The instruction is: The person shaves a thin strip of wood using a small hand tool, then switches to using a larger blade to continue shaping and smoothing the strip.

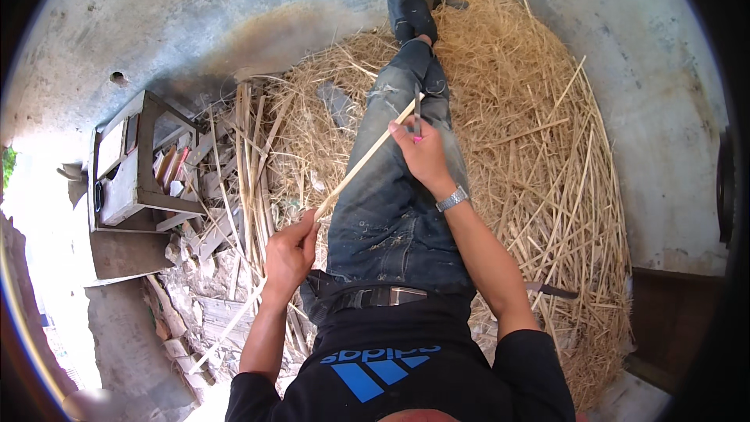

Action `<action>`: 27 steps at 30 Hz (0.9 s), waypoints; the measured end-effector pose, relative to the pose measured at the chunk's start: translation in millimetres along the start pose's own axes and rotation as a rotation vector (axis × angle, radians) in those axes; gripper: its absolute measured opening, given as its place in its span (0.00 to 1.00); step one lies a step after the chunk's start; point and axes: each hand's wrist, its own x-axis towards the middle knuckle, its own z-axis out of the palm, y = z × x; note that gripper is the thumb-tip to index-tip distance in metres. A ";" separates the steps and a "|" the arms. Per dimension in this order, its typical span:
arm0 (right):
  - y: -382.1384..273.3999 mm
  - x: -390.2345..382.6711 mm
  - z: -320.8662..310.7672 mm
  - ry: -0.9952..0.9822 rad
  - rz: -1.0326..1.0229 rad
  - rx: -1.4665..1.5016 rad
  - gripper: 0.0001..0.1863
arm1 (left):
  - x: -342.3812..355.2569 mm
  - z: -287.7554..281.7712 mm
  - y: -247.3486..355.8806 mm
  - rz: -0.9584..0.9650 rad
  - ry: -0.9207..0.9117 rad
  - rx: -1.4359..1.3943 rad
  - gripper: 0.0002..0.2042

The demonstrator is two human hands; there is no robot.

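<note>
A long pale strip, apparently split bamboo [363, 162], slants across my lap from the lower left up to my knees. My left hand [289, 256] is closed round it near my left hip, and its tail runs on past my wrist toward the floor. My right hand [424, 158] is closed over my thighs on a small knife [417, 109], whose narrow dark blade stands up beside the strip's far end. A bit of pink shows at the knife's grip; the fingers hide the rest. My right thumb lies against the strip.
Shavings and thin strips [531, 156] cover the floor on my right. Longer strips [251, 156] lean in a bundle on my left, near a worn wooden stand [148, 164]. By my right hip lies a dark blade [551, 290]. Grey walls [258, 0] curve around.
</note>
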 end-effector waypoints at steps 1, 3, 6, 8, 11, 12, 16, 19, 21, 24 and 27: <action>3.3 -4.8 -1.0 0.000 0.002 0.002 0.16 | -0.6 2.0 -2.4 0.007 -0.003 0.008 0.12; -10.3 -17.1 1.2 -0.030 -0.012 -0.271 0.16 | -3.5 6.6 -12.9 0.002 -0.006 0.034 0.12; 13.5 -21.5 -7.3 0.071 0.037 -0.209 0.15 | -0.6 12.8 -23.9 -0.026 -0.038 0.075 0.12; 25.1 -17.3 -14.3 0.112 -0.065 -0.331 0.15 | 2.0 14.3 -25.5 -0.053 -0.066 0.095 0.12; 31.3 -3.4 -25.9 0.116 -0.212 -0.583 0.10 | 2.3 16.1 -29.5 -0.079 -0.072 0.078 0.11; 30.6 -0.1 -27.4 0.078 -0.257 -0.715 0.09 | 0.5 19.1 -35.5 -0.090 -0.078 0.072 0.11; 16.5 8.2 -25.2 0.044 -0.180 -0.701 0.18 | -3.7 21.5 -43.6 -0.114 -0.089 0.067 0.11; 25.3 21.1 -30.6 -0.057 -0.209 -0.779 0.27 | -5.3 27.1 -50.0 -0.115 -0.078 0.017 0.12; 34.8 25.7 -28.9 -0.068 -0.223 -0.814 0.27 | -6.4 30.3 -56.4 -0.125 -0.102 -0.010 0.12; 48.8 27.0 -22.5 -0.044 -0.214 -0.734 0.27 | -2.3 28.9 -49.4 -0.171 -0.172 -0.047 0.14; 53.6 25.2 -24.6 -0.109 -0.215 -0.698 0.26 | -2.9 33.6 -54.2 -0.209 -0.195 -0.063 0.15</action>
